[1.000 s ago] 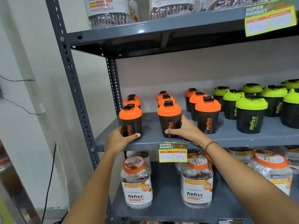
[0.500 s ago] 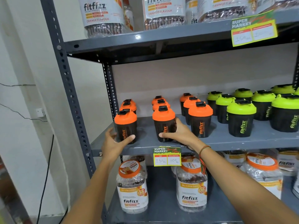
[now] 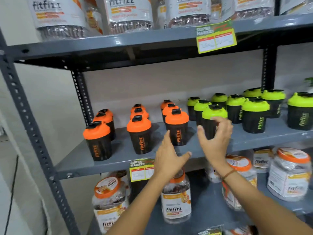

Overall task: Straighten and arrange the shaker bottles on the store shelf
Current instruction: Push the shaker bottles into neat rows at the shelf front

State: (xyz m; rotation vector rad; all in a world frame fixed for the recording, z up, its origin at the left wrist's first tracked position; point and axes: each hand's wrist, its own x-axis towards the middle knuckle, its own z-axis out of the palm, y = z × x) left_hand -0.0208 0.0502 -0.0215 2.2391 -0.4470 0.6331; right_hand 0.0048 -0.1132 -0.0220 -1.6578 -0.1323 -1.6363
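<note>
Black shaker bottles stand on the grey middle shelf point(image 3: 118, 161). Three rows with orange lids fill the left half; their front bottles are the left one point(image 3: 97, 140), the middle one point(image 3: 139, 134) and the right one point(image 3: 177, 127). Several green-lidded bottles stand to the right, the nearest point(image 3: 213, 116) at the front. My left hand point(image 3: 166, 156) is open in front of the right orange bottle, holding nothing. My right hand point(image 3: 216, 138) is open, fingers curled, right before the nearest green-lidded bottle, partly hiding it.
Clear fitfizz jars point(image 3: 176, 202) with orange lids fill the shelf below, and more jars point(image 3: 128, 12) stand on the top shelf. Yellow price tags point(image 3: 216, 37) hang from shelf edges. A perforated grey upright point(image 3: 30, 126) frames the left side, beside a white wall.
Both hands have let go of the left and middle front orange bottles and moved right, toward the right orange row and the green-lidded bottles. The view has shifted right and closer.
</note>
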